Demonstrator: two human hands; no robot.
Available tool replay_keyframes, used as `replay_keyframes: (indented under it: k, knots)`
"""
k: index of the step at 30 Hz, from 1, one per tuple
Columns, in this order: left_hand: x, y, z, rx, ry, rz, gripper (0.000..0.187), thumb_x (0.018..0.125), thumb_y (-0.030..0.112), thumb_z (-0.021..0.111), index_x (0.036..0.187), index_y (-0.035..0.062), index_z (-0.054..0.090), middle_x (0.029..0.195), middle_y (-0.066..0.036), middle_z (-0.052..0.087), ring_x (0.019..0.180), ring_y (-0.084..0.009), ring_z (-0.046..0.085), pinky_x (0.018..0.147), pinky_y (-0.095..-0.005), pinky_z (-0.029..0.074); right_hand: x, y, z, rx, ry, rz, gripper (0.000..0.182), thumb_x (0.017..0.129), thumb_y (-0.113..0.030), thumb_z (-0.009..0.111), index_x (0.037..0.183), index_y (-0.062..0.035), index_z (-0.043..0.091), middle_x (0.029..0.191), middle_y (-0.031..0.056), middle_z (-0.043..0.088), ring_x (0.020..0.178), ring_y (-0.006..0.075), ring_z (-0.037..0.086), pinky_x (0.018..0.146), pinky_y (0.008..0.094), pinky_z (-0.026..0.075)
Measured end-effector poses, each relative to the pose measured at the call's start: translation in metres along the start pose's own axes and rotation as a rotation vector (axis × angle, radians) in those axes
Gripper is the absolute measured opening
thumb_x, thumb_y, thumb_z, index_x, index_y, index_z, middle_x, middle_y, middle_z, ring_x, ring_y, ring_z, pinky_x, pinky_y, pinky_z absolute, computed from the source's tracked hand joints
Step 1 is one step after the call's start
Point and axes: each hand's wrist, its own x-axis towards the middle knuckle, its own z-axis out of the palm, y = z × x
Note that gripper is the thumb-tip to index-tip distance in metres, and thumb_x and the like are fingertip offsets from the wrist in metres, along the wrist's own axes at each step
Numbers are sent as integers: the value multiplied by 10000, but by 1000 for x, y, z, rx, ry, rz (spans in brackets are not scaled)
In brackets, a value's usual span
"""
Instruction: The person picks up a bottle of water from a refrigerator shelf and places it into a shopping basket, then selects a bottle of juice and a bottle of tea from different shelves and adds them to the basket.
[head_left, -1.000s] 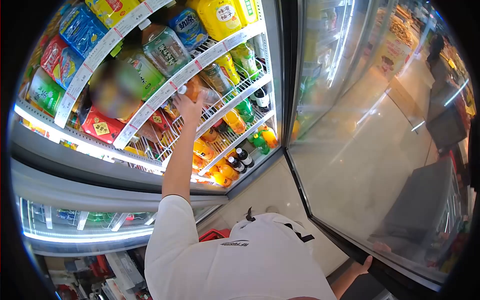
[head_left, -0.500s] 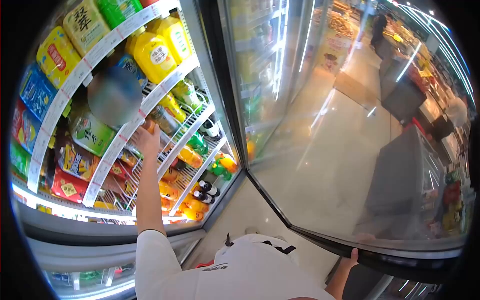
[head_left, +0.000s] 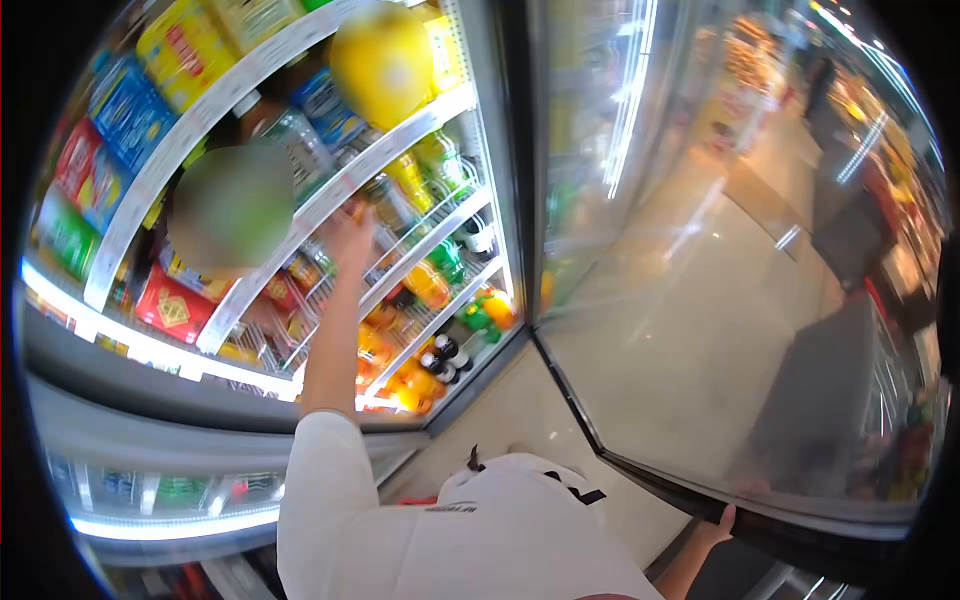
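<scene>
My left hand [head_left: 347,235] reaches into a lit drinks cooler, at the price-label strip [head_left: 325,205] of a middle shelf. Its fingers are smeared by motion, and I cannot tell what they touch. Close by are a clear bottle [head_left: 292,140] on the shelf above and yellow bottles [head_left: 408,182] on the rack below. At the lower right, my right hand [head_left: 715,530] is closed round the dark frame [head_left: 775,525] of the open glass door [head_left: 680,330].
Red packs [head_left: 172,303], blue packs [head_left: 130,112] and orange bottles [head_left: 412,385] fill other shelves. Beyond the glass are an aisle floor [head_left: 700,370], a brown mat [head_left: 762,207] and produce displays [head_left: 870,100]. A dark figure stands far off.
The view has shifted, so the cooler and door appear farther right. My left hand stays near the shelf edge, now more blurred. My right hand remains on the door frame.
</scene>
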Motion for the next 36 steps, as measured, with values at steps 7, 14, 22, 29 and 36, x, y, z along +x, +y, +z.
replay_keyframes:
  k: [7,14,22,29,36]
  knots:
    - [-19,24,-31,-43,145,-1,942,750,466,755,1389,-80,329,1331,-324,442,1242,-480,429,1073,-520,340,-24,-2,-14,106,-117,131,563,797,-298,638,1230,4,442,1131,123,477,1020,255,479,901,386,415]
    - [-26,23,-40,-111,42,-86,962,719,422,772,1420,-18,282,1344,-312,404,1214,-490,430,1041,-531,372,-45,0,-27,151,-65,229,590,823,-269,637,1313,1,449,1249,143,498,1104,284,500,962,424,431]
    - [-83,45,-87,-327,117,50,924,730,228,756,1459,-19,246,1360,-285,426,1258,-453,419,1074,-511,334,-53,10,-30,162,-106,-38,482,847,-232,659,1186,83,528,1202,198,525,1074,283,466,937,406,416]
    - [-301,35,-136,-486,-266,173,759,778,198,691,1415,-22,342,1401,-255,414,1270,-424,425,1089,-507,322,-79,-25,7,49,-53,-71,338,807,-238,614,995,36,553,1058,135,509,966,256,487,841,370,413]
    - [-719,-180,-175,-227,-1568,-451,576,839,311,564,1310,-15,511,1301,-262,562,1214,-360,559,1014,-470,440,-66,11,-12,36,-319,-440,261,793,-181,628,939,19,544,889,107,526,780,217,523,725,341,427]
